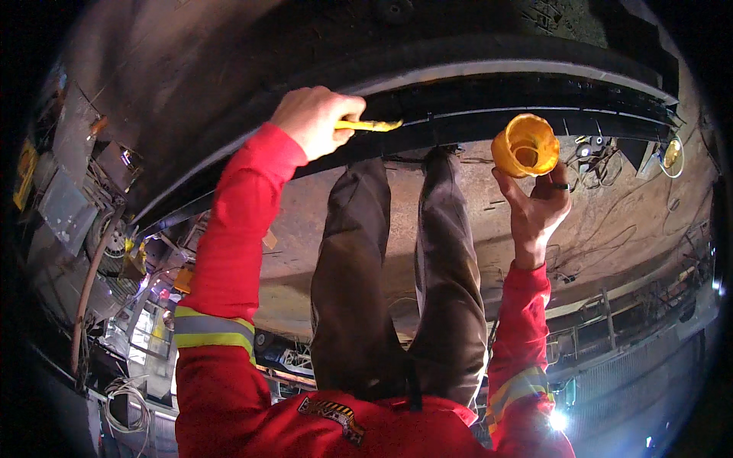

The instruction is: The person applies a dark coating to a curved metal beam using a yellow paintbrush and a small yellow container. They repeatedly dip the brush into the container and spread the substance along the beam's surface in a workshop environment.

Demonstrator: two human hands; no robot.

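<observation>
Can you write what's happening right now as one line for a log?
left hand: grips yellow brush, tip on black curved edge | right hand: holds open yellow tub | red sleeves, legs below

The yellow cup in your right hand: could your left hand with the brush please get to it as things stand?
Probably yes. The left hand holds the brush against the dark beam, and the yellow cup in the right hand is apart to the right, its mouth open, with nothing between them.
</observation>
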